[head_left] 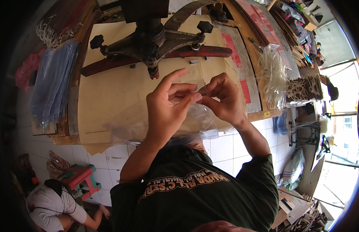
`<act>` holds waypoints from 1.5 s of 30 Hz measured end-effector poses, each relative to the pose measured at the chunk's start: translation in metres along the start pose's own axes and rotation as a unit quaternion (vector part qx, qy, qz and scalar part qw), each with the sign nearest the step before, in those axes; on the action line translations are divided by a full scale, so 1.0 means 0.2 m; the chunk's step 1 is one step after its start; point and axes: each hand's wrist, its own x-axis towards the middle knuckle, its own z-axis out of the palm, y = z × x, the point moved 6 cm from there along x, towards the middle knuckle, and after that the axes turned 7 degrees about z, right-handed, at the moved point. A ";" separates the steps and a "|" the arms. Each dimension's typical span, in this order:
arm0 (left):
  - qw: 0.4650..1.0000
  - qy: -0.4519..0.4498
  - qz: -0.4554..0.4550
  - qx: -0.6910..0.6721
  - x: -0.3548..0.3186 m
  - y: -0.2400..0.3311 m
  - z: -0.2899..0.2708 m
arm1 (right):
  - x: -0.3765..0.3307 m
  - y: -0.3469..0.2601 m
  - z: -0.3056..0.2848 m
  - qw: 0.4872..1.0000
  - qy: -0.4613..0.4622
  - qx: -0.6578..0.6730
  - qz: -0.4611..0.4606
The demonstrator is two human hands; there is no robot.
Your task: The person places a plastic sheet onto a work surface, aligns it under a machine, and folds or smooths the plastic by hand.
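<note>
My left hand [169, 94] pinches thin clear plastic [202, 118] between thumb and fingers, its index finger raised. My right hand [224, 97] meets it fingertip to fingertip, pinching the same plastic at its upper edge. The plastic hangs below both hands and spreads over the table's near edge; whether it is a sheet or a bag I cannot tell. Beneath the hands lies cream paper [100, 102] covering the worktable. Just beyond my fingertips stands a dark metal press head [151, 50] with black knobs and a red bar.
Stacked clear bluish plastic sleeves [53, 83] lie at the left, with white cords [52, 33] behind. White strands [273, 75] hang at the right. A person [57, 205] crouches at lower left by a red and green stool [81, 178]. A filled sack [294, 168] stands at right.
</note>
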 end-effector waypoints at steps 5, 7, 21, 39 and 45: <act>0.999 0.026 -0.016 -0.036 0.01 0.00 -0.01 | -0.01 0.00 0.01 1.000 0.004 -0.014 0.007; 0.999 0.034 -0.005 -0.031 0.01 0.00 -0.01 | -0.01 0.00 0.01 0.999 -0.005 -0.033 0.028; 0.820 -0.098 0.104 0.553 -0.07 0.24 -0.44 | 0.00 0.01 -0.18 0.991 -0.029 0.105 0.072; 0.998 0.011 -0.032 -0.062 -0.15 0.01 -0.81 | 0.14 -0.07 -0.32 0.992 -0.086 0.019 0.095; 0.994 0.072 -0.035 -0.080 -0.15 0.00 -0.76 | 0.16 -0.04 -0.34 0.991 -0.082 0.004 0.107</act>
